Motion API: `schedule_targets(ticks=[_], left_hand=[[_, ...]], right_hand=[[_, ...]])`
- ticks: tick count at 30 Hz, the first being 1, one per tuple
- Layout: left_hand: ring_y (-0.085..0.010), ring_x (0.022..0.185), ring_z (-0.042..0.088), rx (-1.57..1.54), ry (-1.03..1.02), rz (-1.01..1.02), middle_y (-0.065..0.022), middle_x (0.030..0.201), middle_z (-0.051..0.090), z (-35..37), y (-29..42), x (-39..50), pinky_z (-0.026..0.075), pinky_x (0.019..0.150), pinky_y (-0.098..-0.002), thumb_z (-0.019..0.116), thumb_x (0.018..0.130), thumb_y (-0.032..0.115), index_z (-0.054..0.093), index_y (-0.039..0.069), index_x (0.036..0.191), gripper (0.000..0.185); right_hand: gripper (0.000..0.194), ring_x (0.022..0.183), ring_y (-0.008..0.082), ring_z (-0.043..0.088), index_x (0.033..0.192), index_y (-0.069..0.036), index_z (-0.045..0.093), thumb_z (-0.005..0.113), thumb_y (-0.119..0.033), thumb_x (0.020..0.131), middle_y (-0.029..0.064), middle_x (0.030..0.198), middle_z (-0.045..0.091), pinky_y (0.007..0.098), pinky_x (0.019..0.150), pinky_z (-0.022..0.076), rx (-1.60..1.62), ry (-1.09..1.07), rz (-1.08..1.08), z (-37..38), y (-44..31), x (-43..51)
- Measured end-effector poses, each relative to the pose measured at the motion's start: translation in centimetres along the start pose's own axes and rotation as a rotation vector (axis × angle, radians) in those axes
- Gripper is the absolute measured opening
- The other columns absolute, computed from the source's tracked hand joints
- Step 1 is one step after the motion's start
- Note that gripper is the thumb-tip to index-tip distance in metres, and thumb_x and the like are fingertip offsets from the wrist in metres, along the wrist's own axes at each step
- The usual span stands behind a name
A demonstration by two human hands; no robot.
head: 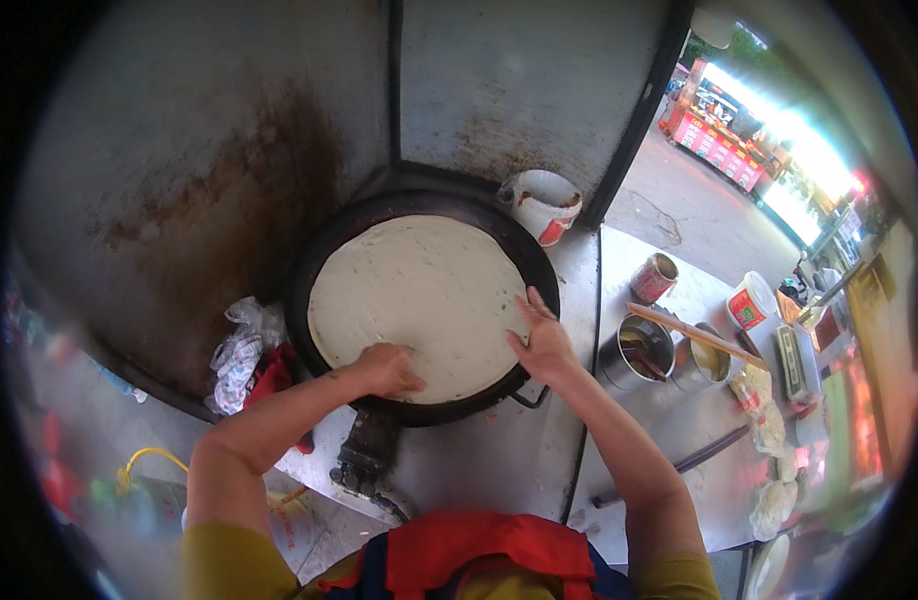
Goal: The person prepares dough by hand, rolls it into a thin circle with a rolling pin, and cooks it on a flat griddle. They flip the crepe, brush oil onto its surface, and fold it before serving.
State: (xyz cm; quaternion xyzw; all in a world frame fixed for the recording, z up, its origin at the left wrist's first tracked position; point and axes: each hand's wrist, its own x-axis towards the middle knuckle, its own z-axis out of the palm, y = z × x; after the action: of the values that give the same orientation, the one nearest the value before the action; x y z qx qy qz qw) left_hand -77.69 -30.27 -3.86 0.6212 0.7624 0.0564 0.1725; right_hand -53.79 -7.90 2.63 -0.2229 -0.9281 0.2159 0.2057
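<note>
A large round sheet of pale dough (421, 292), with a few green flecks, lies flat in a wide black pan (429, 414) and covers most of its bottom. My left hand (391, 370) rests on the near edge of the dough, its fingers bent and nothing plainly held. On the right side, my right hand (545, 341) touches the dough's edge with fingers spread apart, close to the pan's rim. A dark loop handle (532, 397) sticks out from the pan below that hand.
Behind the pan stands a stained white bucket (547, 206). To the right are a metal pot (635, 352), a second pot (703, 356) with a wooden stick (695, 335) across, and a dark rod (710, 448). Plastic bags (241, 352) lie left. Stained metal panels (226, 172) enclose the back.
</note>
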Motion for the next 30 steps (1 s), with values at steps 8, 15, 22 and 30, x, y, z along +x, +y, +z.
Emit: schedule_targets(ticks=[8, 15, 22, 30], left_hand=[[-0.0337, 0.071, 0.072, -0.727, -0.304, -0.128, -0.0149, 0.074, 0.074, -6.7, -0.3, 0.9, 0.058, 0.070, -0.0443, 0.072, 0.092, 0.038, 0.073, 0.000, 0.082, 0.039], [-0.0326, 0.160, 0.022, 0.190, 0.343, -0.224, -0.0204, 0.172, 0.023, -6.6, -14.1, 10.1, 0.019, 0.130, -0.0450, 0.053, 0.105, 0.049, 0.022, 0.001, 0.165, 0.082], [-0.0288, 0.164, 0.003, -0.009, 0.242, -0.180, -0.0152, 0.177, 0.008, -5.9, -16.9, 19.8, 0.004, 0.133, -0.0404, 0.044, 0.108, 0.047, 0.012, 0.003, 0.168, 0.081], [-0.0366, 0.149, 0.042, 0.130, 0.568, -0.061, -0.0209, 0.157, 0.048, -7.1, -23.3, 19.6, 0.029, 0.125, -0.0444, 0.055, 0.106, 0.024, 0.047, 0.001, 0.153, 0.053]], right_hand=[[0.071, 0.157, 0.0450, 0.023, 0.160, -0.005, 0.038, 0.053, -0.047, 0.105, 0.0311, 0.170, 0.017, 0.0576, 0.127, 0.0217, -0.298, -0.400, 0.162, 9.5, 3.1, 8.4], [0.070, 0.158, 0.0443, 0.019, 0.162, -0.009, 0.035, 0.051, -0.047, 0.106, 0.0286, 0.171, 0.016, 0.0568, 0.128, 0.0171, -0.293, -0.151, 0.048, 11.0, 3.4, 11.9], [0.069, 0.159, 0.0439, 0.016, 0.163, -0.015, 0.036, 0.050, -0.049, 0.105, 0.0294, 0.170, 0.016, 0.0536, 0.129, 0.0156, -0.290, -0.237, 0.094, 13.5, 7.5, 14.4], [0.065, 0.144, 0.0427, 0.043, 0.151, -0.013, 0.052, 0.074, -0.021, 0.091, 0.0218, 0.158, 0.044, 0.0524, 0.119, 0.0353, -0.387, 0.586, 0.051, -7.6, 7.8, -3.8]])
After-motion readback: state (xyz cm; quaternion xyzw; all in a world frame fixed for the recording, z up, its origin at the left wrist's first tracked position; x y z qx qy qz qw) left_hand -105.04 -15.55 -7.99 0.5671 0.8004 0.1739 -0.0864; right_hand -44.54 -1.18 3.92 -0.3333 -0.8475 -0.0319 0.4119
